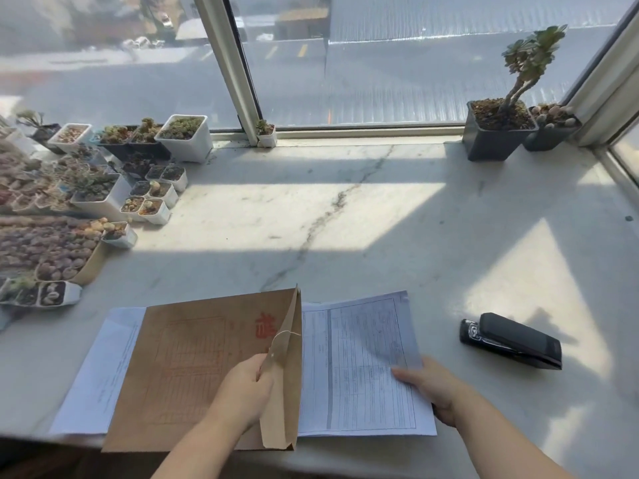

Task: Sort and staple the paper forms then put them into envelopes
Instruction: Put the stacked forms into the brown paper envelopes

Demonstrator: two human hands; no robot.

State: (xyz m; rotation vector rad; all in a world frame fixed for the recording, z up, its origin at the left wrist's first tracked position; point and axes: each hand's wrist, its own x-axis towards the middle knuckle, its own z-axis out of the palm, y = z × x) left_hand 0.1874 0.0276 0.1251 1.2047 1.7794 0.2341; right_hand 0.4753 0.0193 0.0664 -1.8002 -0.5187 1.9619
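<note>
The envelope (193, 368) flap was pinched up by the left hand (242, 392); forms (363, 368) beside it, gripped by the right hand (432, 388), were not yet inserted.

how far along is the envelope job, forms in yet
Not yet. The stapler lies set aside on the sill; whether the forms are already stapled cannot be seen. In hand: the left hand holds the brown envelope flap up, and the right hand grips the printed forms at its mouth. Left: sliding them in, closing, and the white sheets beneath.
</note>
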